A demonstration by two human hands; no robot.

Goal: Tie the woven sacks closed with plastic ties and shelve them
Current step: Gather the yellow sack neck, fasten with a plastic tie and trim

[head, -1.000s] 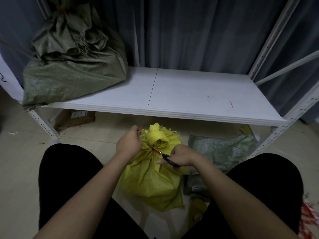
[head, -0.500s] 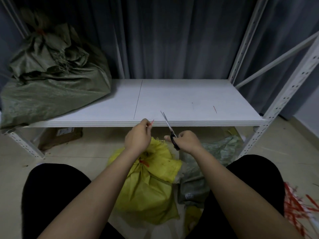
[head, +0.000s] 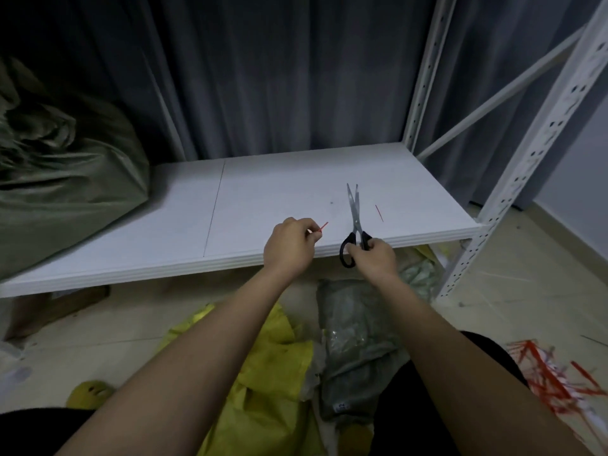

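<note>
From the head view: left hand (head: pixel 289 246) pinches a red tie offcut (head: pixel 322 227) over the shelf's (head: pixel 263 205) front edge; right hand (head: pixel 375 258) grips scissors (head: pixel 354 222); the yellow sack (head: pixel 266 383) lies on the floor between the knees, soft, probably slumping; best held at its gathered neck, hidden here.

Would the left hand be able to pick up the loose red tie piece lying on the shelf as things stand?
Probably not directly: the left hand already pinches a red offcut, and the scissors in the right hand stand between it and the loose tie piece on the shelf.
</note>
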